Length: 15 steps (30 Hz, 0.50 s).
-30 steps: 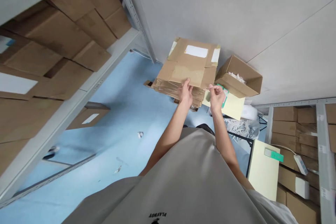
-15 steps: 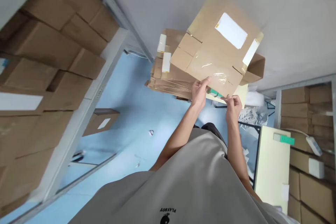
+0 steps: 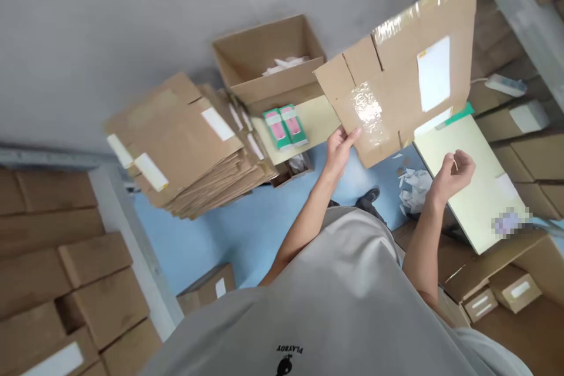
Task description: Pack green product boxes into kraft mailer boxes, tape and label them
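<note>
My left hand grips the lower edge of a flattened cardboard box with a white label and shiny tape, held up in the air at the upper right. My right hand hangs free below the box, fingers curled in a loose pinch; nothing shows in it. A fanned stack of flattened cardboard boxes lies to the left on the floor.
An open carton with white scraps stands by the wall above a pale yellow table carrying two pink-and-green packs. A second pale yellow table is at the right. Paper scraps litter the blue floor. Shelves of cartons fill the left.
I have lifted the flat box off the stack and swung it to the right. My right hand has let go of its edge. The view has turned to the right.
</note>
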Available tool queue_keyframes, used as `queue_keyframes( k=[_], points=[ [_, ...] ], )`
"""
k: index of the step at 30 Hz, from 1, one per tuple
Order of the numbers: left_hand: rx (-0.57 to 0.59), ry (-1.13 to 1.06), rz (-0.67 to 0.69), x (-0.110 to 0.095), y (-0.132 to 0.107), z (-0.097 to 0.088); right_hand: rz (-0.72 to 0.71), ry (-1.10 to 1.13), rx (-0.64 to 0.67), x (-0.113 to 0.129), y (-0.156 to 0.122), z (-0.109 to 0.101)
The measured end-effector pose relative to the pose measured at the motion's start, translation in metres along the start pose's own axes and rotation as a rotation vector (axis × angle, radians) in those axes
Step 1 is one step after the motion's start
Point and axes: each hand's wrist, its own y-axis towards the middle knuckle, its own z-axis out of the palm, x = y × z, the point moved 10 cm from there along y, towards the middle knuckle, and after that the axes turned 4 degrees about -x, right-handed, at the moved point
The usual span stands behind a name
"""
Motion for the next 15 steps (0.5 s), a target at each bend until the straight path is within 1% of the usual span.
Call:
queue_keyframes(
  k=[2, 4, 7, 10, 11, 13, 15],
  points=[
    [0.023, 0.075, -0.081, 0.044, 0.007, 0.027, 0.023, -0.104, -0.056, -0.047, 0.029, -0.032],
    [0.045, 0.184, -0.157, 0.090, 0.012, 0.052, 0.082, -0.172, -0.077, -0.099, 0.053, -0.058],
    [0.095, 0.359, -0.262, 0.165, 0.012, 0.090, 0.256, -0.205, -0.061, -0.182, 0.080, -0.090],
    [0.203, 0.526, -0.323, 0.236, 0.006, 0.128, 0.455, -0.171, -0.021, -0.258, 0.098, -0.128],
    [0.240, 0.574, -0.330, 0.256, 0.004, 0.140, 0.519, -0.157, -0.018, -0.278, 0.102, -0.144],
    [0.292, 0.667, -0.327, 0.290, 0.004, 0.161, 0.630, -0.136, -0.028, -0.313, 0.108, -0.175],
    [0.332, 0.777, -0.305, 0.315, 0.009, 0.180, 0.692, -0.111, -0.045, -0.336, 0.113, -0.202]
  ],
)
